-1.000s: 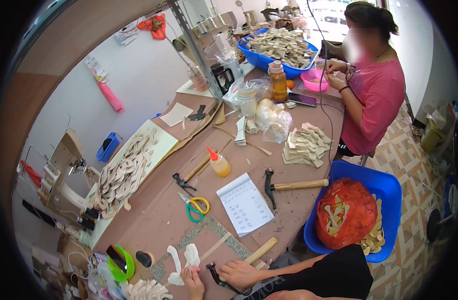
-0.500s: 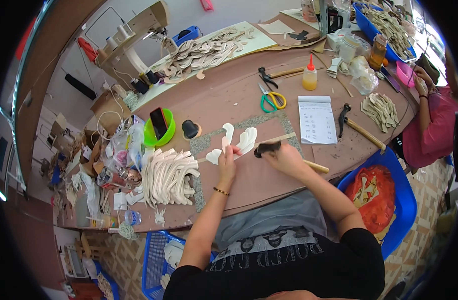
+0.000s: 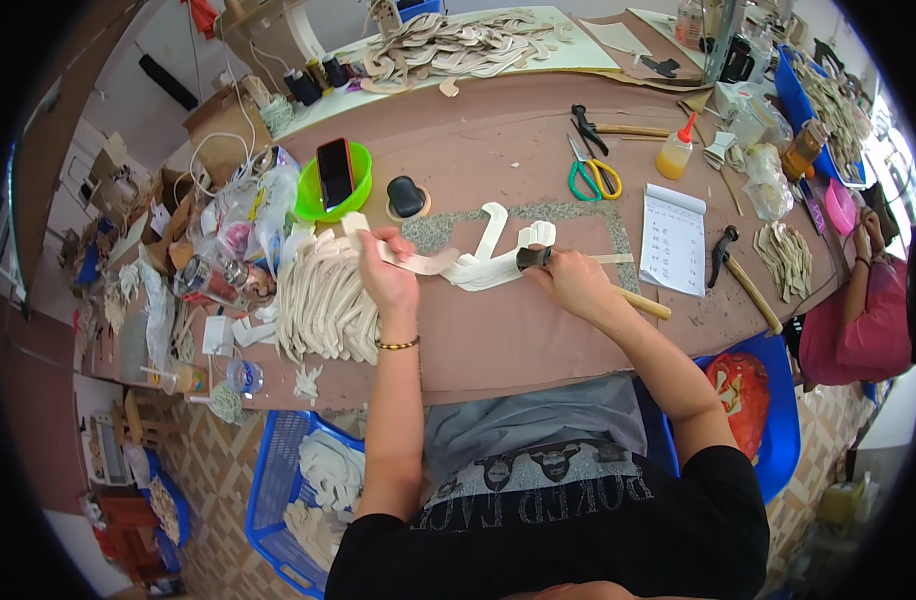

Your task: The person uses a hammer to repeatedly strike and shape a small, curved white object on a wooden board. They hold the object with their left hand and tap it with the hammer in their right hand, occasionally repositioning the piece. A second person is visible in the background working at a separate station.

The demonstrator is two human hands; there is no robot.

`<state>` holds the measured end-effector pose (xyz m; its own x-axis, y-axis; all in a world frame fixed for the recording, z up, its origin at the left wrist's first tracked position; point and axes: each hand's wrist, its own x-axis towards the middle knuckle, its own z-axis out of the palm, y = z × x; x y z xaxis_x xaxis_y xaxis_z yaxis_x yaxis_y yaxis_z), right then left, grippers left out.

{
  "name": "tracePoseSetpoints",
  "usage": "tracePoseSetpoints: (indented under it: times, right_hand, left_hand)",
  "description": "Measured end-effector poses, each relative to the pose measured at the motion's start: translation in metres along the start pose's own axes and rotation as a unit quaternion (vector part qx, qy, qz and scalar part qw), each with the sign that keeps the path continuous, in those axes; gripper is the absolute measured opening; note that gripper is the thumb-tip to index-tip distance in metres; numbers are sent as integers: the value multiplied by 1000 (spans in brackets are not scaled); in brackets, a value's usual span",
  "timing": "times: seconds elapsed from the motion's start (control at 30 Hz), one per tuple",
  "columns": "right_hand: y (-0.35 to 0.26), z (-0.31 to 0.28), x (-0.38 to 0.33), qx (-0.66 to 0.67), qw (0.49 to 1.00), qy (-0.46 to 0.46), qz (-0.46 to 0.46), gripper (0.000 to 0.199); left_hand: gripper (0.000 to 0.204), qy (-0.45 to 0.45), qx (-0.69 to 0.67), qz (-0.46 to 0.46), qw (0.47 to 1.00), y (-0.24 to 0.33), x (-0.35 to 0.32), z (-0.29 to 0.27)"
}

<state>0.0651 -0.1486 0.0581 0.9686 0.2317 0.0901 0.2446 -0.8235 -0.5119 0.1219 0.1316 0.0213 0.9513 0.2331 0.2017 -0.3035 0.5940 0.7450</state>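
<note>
My left hand [image 3: 390, 275] pinches a curved pale strip [image 3: 433, 263] beside a large pile of similar strips [image 3: 323, 305]. My right hand [image 3: 576, 283] grips a hammer, its dark head [image 3: 533, 258] at the white layered pieces [image 3: 483, 276] and its wooden handle [image 3: 646, 304] sticking out to the right. Whether the head touches the pieces I cannot tell. Just beyond them a single hooked white strip [image 3: 491, 228] stands out from the group. These pieces lie partly over a speckled grey slab [image 3: 433, 232] on the brown-covered table [image 3: 478, 350].
A green bowl [image 3: 313, 205] with a phone [image 3: 335, 172] stands behind the pile. Scissors [image 3: 593, 180], a glue bottle [image 3: 675, 150], a notepad [image 3: 673, 240] and another hammer [image 3: 748, 280] lie toward the right. Blue baskets [image 3: 268, 500] flank me; a co-worker in pink [image 3: 858, 330] sits at right.
My left hand has moved left to the pile and now holds a strip there. The hooked white strip lies beyond the layered pieces. My right hand keeps the hammer near them; the view has shifted.
</note>
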Motion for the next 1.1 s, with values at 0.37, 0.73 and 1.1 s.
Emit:
tracePoseSetpoints:
  times: [0.37,0.73,1.1]
  right_hand:
    - [26,-14,-7,140,989,-13,39,30]
    - [39,-46,-67,78,996,-32,-21,34]
    - [26,-35,-63,2,997,-43,-60,43]
  left_hand:
    - [20,-271,513,8,814,-46,-126,60]
    - [14,-215,615,64,755,-86,-144,81]
    - [20,-195,620,79,756,-68,-161,83]
